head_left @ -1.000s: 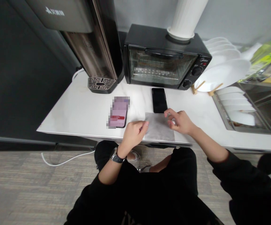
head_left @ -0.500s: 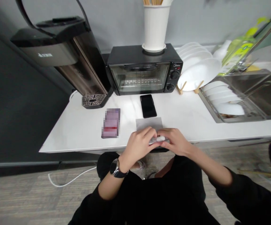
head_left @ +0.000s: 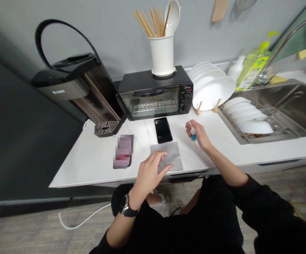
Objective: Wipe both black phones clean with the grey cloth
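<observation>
My left hand [head_left: 151, 170] hovers over the near-left part of a thin grey cloth [head_left: 172, 158], thumb and fingers apart, holding nothing. The cloth lies flat near the counter's front edge. To the right, my right hand [head_left: 199, 134] has its fingers curled round a small white and blue object [head_left: 193, 137]; its kind is partly hidden by the fingers. A black phone [head_left: 163, 129] lies just behind the cloth. Left of it lies a second phone with a purple, blurred screen [head_left: 123, 151].
A black toaster oven [head_left: 153, 100] stands at the back, bearing a white holder [head_left: 162, 56] with chopsticks and a ladle. A tall dark drink machine [head_left: 89, 91] stands left. Racked white plates [head_left: 213, 93], a green soap bottle [head_left: 253, 68] and a sink [head_left: 287, 116] with bowls are right.
My hands have come apart from a shared hold on a small whitish object. The right has moved right and away from me with the white and blue object; the left has opened. The view has shifted.
</observation>
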A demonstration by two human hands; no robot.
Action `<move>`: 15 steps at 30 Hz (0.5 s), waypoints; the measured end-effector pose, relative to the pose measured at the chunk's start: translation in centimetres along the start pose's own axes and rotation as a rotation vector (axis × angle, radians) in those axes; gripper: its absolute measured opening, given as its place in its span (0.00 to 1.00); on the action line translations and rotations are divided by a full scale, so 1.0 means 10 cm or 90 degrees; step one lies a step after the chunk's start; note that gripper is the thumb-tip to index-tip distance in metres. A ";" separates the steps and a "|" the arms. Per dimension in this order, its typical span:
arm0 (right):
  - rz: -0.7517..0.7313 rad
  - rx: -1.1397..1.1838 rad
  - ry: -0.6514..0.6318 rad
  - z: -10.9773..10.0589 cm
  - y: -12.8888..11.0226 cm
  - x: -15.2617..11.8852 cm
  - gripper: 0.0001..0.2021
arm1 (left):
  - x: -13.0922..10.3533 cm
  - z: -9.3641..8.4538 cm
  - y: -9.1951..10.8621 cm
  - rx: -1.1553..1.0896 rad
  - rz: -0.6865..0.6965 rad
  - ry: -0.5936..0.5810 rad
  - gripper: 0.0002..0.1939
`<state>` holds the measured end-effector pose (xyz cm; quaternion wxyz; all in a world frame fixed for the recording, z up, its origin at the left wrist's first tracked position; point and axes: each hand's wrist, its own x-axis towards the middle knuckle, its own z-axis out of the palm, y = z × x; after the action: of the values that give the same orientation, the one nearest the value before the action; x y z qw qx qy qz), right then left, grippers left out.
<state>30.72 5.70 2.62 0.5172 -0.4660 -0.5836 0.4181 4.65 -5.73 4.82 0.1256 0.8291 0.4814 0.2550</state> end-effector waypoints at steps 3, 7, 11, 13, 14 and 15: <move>-0.022 -0.068 0.040 -0.02 0.19 0.42 0.30 | -0.15 -0.02 -0.10 -0.013 -0.028 -0.004 0.12; -0.043 -0.114 0.095 0.06 0.43 0.75 0.30 | -0.30 -0.04 -0.22 -0.014 -0.033 0.011 0.10; -0.050 -0.146 0.137 0.06 0.54 0.73 0.33 | -0.41 -0.12 -0.36 -0.015 -0.020 0.038 0.09; -0.062 -0.167 0.217 0.00 0.53 0.55 0.35 | -0.46 -0.18 -0.42 -0.018 -0.019 0.050 0.09; -0.072 -0.174 0.268 -0.04 0.51 0.44 0.33 | -0.47 -0.20 -0.44 -0.022 -0.023 0.059 0.09; -0.084 -0.179 0.311 -0.07 0.49 0.31 0.30 | -0.48 -0.21 -0.43 -0.031 -0.029 0.070 0.09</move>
<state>31.89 9.77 -1.39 0.5986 -0.5810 -0.5231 0.1743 -1.59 -7.75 3.25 0.1246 0.7993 0.5001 0.3090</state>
